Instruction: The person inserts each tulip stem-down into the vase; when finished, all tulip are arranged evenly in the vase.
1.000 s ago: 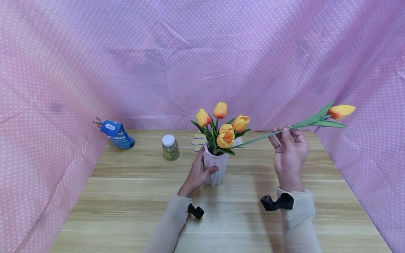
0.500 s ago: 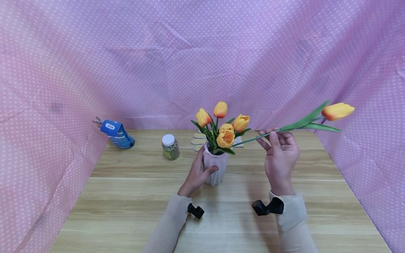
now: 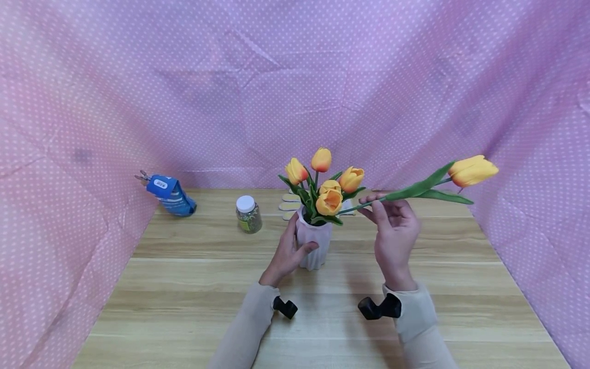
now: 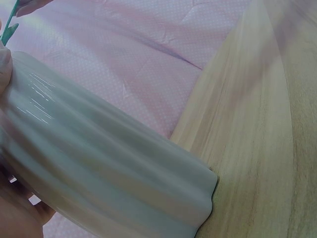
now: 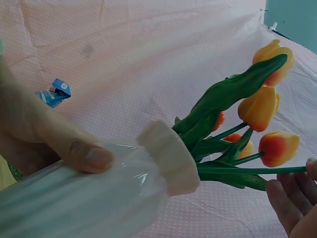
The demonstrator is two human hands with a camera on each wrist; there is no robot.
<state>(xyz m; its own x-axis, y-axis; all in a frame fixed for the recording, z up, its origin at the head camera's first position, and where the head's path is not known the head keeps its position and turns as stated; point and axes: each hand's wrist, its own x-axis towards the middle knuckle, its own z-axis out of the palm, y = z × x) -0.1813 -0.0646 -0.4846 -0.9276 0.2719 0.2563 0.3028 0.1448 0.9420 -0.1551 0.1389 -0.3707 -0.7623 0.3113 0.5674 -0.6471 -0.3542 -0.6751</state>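
Observation:
A white fluted vase [image 3: 315, 250] stands on the table, holding several yellow-orange tulips [image 3: 330, 202] with green leaves. My left hand [image 3: 287, 256] grips it from the left, thumb across its front; the left wrist view shows the vase's smooth side [image 4: 109, 148] and its base on the wood. To the right, my right hand [image 3: 395, 243] pinches the green stem of a single tulip [image 3: 473, 170] between thumb and fingers. That tulip slants, its bloom up to the right. In the right wrist view its stem [image 5: 247, 170] reaches the vase's wavy rim [image 5: 171, 161], where leaves crowd the opening.
Left of the vase stands a clear jar [image 3: 249, 219] with a white lid and greenish contents. Farther left is a blue bag [image 3: 172, 197] with a clip on top. A flat yellow-and-white item [image 3: 289, 206] lies partly hidden behind the vase. Pink dotted cloth [image 3: 295, 92] surrounds the wooden table [image 3: 184, 297].
My right hand has moved left toward the vase, bringing the single tulip along, and its bloom now sits farther left and slightly lower. The left hand and vase have stayed in place.

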